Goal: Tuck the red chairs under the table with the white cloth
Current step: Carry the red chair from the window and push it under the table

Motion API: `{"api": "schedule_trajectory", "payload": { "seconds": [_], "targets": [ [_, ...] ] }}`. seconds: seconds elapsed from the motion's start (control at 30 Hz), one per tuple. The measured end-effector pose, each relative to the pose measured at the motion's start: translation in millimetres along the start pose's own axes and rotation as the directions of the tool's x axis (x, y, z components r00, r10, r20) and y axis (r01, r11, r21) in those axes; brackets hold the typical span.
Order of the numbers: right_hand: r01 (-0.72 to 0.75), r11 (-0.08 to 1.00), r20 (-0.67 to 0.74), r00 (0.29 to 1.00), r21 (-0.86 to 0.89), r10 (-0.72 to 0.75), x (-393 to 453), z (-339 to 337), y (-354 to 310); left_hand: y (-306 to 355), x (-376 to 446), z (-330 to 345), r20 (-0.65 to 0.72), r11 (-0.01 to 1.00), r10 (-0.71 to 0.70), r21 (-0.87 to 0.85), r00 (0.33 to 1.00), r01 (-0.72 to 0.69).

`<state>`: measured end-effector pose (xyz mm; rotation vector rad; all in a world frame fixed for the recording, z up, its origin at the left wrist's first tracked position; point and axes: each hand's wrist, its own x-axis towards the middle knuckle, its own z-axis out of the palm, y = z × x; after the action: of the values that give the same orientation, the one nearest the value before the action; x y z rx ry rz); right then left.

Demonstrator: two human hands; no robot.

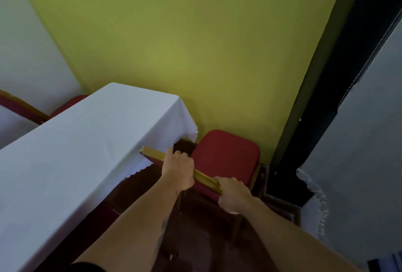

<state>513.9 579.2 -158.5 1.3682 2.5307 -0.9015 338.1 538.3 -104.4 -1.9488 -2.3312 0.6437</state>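
Note:
A red chair point(226, 156) with a gold frame stands at the end of the table with the white cloth point(76, 152), its seat out in the open beside the table's corner near the yellow-green wall. My left hand point(178, 170) and my right hand point(233, 195) both grip the gold top rail of the chair's backrest, left hand toward the table side, right hand at the rail's near end. The rail's far tip touches the cloth's scalloped hem. The chair's legs are mostly in shadow.
A second red chair point(24, 108) with a gold frame sits at the far left behind the table. Another white-clothed table point(359, 141) stands on the right, with a black pillar point(322, 102) between it and the wall. The floor is dark.

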Motion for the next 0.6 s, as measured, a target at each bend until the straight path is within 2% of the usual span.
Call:
{"api": "schedule_trajectory", "payload": {
  "seconds": [0.23,0.33,0.4,0.5,0.6],
  "targets": [
    [0.008,0.999,0.061,0.998,0.038,-0.011,-27.2,-14.6,22.2,26.3,-38.2,-2.8,-0.021,0.99,0.03,-0.134,0.999,-0.033],
    [-0.072,0.994,0.003,0.997,0.085,0.072,-42.2,-15.0,37.9,29.6,-52.3,1.4,-0.107,0.953,0.119,-0.266,0.987,-0.144],
    [-0.153,0.977,-0.075,0.983,0.149,0.166,-50.8,-14.4,48.8,20.1,-59.1,9.4,-0.151,0.876,0.176,-0.427,0.973,-0.225],
    [-0.275,0.904,-0.174,0.923,0.327,0.344,-61.4,-13.1,61.2,-11.2,-69.4,26.4,-0.062,0.743,0.23,-0.633,0.971,-0.217],
    [-0.361,0.74,-0.143,0.842,0.568,0.52,-71.7,-5.5,60.0,-47.3,-76.1,51.5,0.14,0.694,0.237,-0.717,0.961,-0.066]
  ]
}}
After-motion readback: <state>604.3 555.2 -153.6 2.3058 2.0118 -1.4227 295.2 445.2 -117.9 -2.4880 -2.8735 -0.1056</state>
